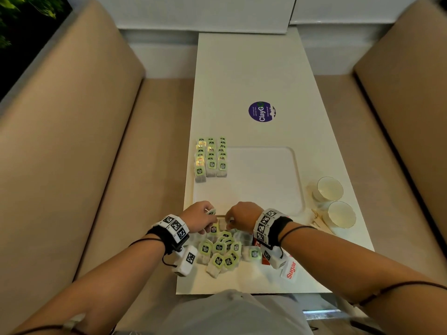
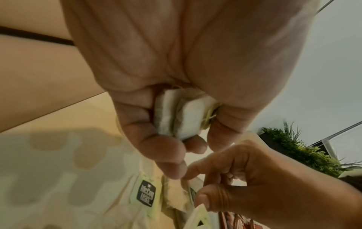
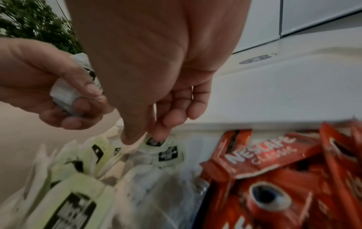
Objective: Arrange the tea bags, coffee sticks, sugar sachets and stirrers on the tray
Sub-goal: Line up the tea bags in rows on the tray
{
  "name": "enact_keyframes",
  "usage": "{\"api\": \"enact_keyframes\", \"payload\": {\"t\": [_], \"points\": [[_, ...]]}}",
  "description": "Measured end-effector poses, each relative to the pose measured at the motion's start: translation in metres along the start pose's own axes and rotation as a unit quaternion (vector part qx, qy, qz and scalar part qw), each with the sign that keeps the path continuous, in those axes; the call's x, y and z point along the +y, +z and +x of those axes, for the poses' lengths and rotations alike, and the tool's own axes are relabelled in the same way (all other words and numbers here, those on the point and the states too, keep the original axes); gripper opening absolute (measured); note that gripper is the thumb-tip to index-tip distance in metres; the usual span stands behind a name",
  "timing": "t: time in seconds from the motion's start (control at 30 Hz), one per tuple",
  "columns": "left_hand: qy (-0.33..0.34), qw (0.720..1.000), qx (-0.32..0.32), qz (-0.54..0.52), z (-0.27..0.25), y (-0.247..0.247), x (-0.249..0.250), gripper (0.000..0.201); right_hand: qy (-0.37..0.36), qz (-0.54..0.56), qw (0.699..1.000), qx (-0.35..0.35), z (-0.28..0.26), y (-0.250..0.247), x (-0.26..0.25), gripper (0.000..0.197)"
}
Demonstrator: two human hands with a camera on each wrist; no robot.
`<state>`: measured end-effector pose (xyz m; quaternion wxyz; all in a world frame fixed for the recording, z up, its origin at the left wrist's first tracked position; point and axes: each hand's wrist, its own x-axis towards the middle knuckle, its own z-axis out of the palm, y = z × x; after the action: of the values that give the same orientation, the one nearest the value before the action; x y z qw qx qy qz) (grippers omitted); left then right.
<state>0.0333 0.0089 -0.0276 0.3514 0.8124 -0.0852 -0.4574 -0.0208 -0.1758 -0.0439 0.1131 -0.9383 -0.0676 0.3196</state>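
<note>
Green-tagged tea bags (image 1: 223,252): loose heap near edge, three rows (image 1: 211,157) far-left on tray (image 1: 298,189) | left hand (image 1: 197,217) grips two bags (image 2: 181,114); right hand (image 1: 242,217) pinches a tag (image 3: 154,141) | risk: strings snag, drag neighbours | two glasses (image 1: 335,201); heap uncountable

glossy white table (image 1: 254,76), matt tray (image 1: 263,180); papery tea bags (image 1: 210,158) (foil-shiny coffee sticks (image 3: 274,162)).
</note>
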Motion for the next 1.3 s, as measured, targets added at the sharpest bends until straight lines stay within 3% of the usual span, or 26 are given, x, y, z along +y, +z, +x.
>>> {"api": "enact_keyframes", "payload": {"t": [0.23,0.33,0.5,0.63,0.7,1.0,1.2,1.3], "points": [[0.012,0.999,-0.007,0.031,0.002,0.000,-0.009,0.012,0.007,-0.057,0.998,0.002,-0.003,0.008,-0.001,0.028],[0.014,0.999,0.004,0.042,0.003,0.003,-0.011,0.011,-0.017,-0.072,0.997,-0.017,-0.006,0.009,0.002,0.010],[0.011,0.999,-0.001,0.050,0.005,0.006,-0.012,0.003,-0.053,-0.074,0.996,-0.001,-0.011,0.013,0.011,0.012],[0.008,0.998,-0.001,0.056,0.008,0.007,-0.012,0.002,-0.055,-0.036,0.998,-0.011,-0.014,0.014,0.014,0.053],[0.009,0.998,-0.001,0.060,0.010,0.007,-0.012,0.002,-0.068,-0.025,0.997,-0.022,-0.015,0.014,0.013,0.059],[0.024,0.998,-0.010,0.062,0.007,0.009,-0.006,0.006,-0.026,-0.042,0.999,-0.016,-0.007,0.006,0.003,0.021],[0.089,0.994,-0.012,0.056,0.005,0.001,-0.007,0.022,-0.077,-0.006,0.995,0.062,-0.012,-0.005,0.005,0.023],[0.101,0.990,-0.014,0.094,0.007,-0.003,-0.002,0.017,-0.118,0.027,0.988,0.093,-0.013,-0.018,0.000,0.024]]}}
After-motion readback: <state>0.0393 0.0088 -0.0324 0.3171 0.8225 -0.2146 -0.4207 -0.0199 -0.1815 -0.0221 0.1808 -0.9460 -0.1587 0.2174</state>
